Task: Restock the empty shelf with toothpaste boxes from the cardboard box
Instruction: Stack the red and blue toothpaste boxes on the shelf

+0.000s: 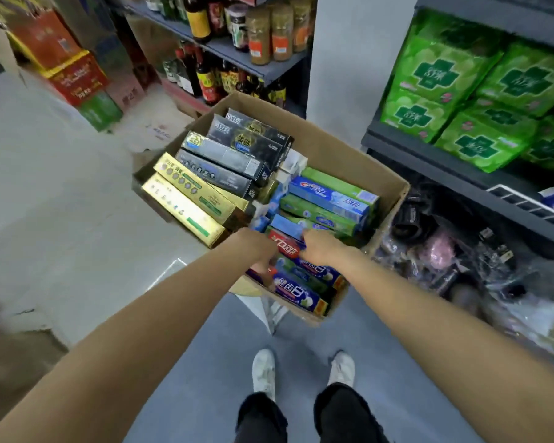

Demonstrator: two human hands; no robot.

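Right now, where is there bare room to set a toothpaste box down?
Bare grey floor left of the cardboard box, and blue floor beside the shoes. Crowded: inside the box, and the bagged goods at right.

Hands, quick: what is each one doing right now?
Left hand: fingers curled on the red toothpaste box in the cardboard box.
Right hand: gripping the same red box's other side.

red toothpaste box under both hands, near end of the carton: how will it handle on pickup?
The red toothpaste box looks like a long, flat-sided carton, so probably stiff and unlikely to roll. Its glossy print suggests it may be a bit slippery. It lies packed among neighbours in the cardboard box, so lifting may drag them. Left hand and right hand are on it.
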